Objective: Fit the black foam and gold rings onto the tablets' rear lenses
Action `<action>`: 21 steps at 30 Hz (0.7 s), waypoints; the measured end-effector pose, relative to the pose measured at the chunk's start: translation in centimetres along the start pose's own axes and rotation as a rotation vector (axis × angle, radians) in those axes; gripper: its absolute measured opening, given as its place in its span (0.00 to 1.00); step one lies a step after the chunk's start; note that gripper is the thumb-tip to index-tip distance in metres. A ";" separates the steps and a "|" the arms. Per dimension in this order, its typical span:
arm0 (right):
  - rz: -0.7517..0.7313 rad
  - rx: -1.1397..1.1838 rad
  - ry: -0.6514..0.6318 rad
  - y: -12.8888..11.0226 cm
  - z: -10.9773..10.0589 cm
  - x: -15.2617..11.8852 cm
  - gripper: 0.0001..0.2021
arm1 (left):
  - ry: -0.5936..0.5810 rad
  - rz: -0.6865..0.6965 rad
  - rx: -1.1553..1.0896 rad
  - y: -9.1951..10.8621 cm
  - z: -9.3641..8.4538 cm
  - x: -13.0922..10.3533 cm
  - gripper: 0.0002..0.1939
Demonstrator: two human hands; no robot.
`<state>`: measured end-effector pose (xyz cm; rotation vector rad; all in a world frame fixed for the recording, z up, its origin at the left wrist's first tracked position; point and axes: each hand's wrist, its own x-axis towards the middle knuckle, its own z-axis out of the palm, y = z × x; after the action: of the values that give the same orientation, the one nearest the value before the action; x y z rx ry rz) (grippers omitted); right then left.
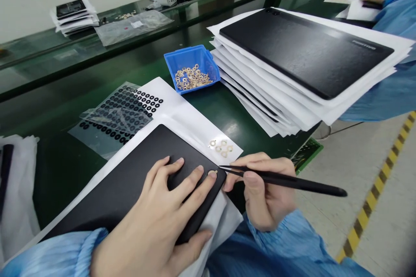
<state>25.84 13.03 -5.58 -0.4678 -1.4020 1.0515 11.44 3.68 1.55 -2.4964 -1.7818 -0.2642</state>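
I watch the left hand [162, 212] come in from the lower left, palm down over the black panel [123, 177], its back turned up to my camera. The four fingers are spread and slightly arched, their tips on the panel's surface; the thumb swings out toward the lower right, past the panel's edge. This hand is unclenched, pressing rather than gripping. Its index fingertip touches a small pale ring at a round spot near the panel's right-hand corner, partly covering it.

The right hand [276, 203] sits just beyond that corner, its wrist bent in from the lower right. I see it pinching the black tweezers [302, 183] between thumb and fingers, the handle reaching out to the right and the tips directed left, close to the corner. Whether the tips touch anything I cannot tell.

The panel lies tilted across my view on the desk [224, 108], with white sheeting around it. Beyond its upper edge, a few pale rings [224, 154] lie on a white sheet [185, 106], near the tweezers' tips. Farther off, a blue bin [188, 55] holds many more, just beside a stack of panels and paper [302, 52].
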 end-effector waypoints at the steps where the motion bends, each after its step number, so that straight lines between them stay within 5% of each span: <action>1: 0.004 0.023 0.005 0.1 0.0 0.0 0.05 | 0.000 0.001 0.003 0.0 0.0 0.1 0.27; 21: -0.038 -0.028 0.005 -0.4 0.6 0.5 0.07 | 0.015 -0.049 -0.008 0.0 0.2 0.3 0.26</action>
<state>25.37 13.02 -4.85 -0.4623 -1.4181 1.0007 11.56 4.05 1.37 -2.4521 -1.8413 -0.2922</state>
